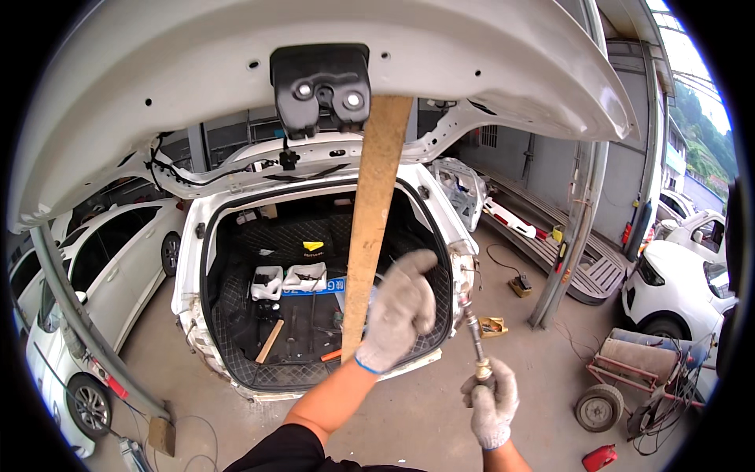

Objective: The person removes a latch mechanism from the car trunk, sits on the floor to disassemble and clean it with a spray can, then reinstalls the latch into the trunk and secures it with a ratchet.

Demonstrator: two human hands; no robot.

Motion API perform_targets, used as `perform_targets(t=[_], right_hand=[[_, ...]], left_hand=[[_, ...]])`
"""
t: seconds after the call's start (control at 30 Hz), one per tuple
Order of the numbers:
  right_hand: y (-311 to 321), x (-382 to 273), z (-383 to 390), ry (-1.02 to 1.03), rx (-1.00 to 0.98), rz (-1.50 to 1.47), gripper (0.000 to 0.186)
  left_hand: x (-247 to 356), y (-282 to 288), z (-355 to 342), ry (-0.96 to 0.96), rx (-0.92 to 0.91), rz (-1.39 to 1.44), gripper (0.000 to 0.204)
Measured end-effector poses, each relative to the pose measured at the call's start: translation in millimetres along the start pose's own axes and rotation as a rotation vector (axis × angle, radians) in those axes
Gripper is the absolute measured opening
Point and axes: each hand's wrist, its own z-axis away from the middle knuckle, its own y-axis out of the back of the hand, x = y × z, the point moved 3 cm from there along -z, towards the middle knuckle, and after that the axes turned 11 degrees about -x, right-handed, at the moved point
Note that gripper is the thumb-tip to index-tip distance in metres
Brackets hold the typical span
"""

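My left hand (397,315), in a pale work glove, is raised in front of a wooden plank (376,193). Its fingers stretch up and to the right, slightly blurred, with nothing visible in them. Lower right, my gloved right hand (494,401) is closed around a driver tool (476,340) with a long, slim metal shaft and a brass-coloured collar, its tip pointing up. Overhead spans the raised white tailgate (189,55), a black latch (321,90) at its edge. The plank runs from the tailgate down to the open car boot (236,315).
In the boot lie white foam trays (305,277), a blue plate (326,286) and a wooden-handled tool (270,341). White cars (118,244) stand left. A metal post (570,236), a wheeled compressor (629,362) and a red can (599,458) are right.
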Motion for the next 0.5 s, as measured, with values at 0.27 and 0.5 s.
perform_targets(t=[0.27, 0.5], right_hand=[[18.8, -75.9, -69.2, 0.125, 0.029, 0.165, 0.045], [5.9, -141.4, -116.1, 0.479, 0.006, 0.2, 0.046]], left_hand=[[165.2, -3.3, -80.8, -0.218, 0.113, -0.61, 0.097], [188.7, -14.3, -96.1, -0.091, 0.278, -0.651, 0.063]])
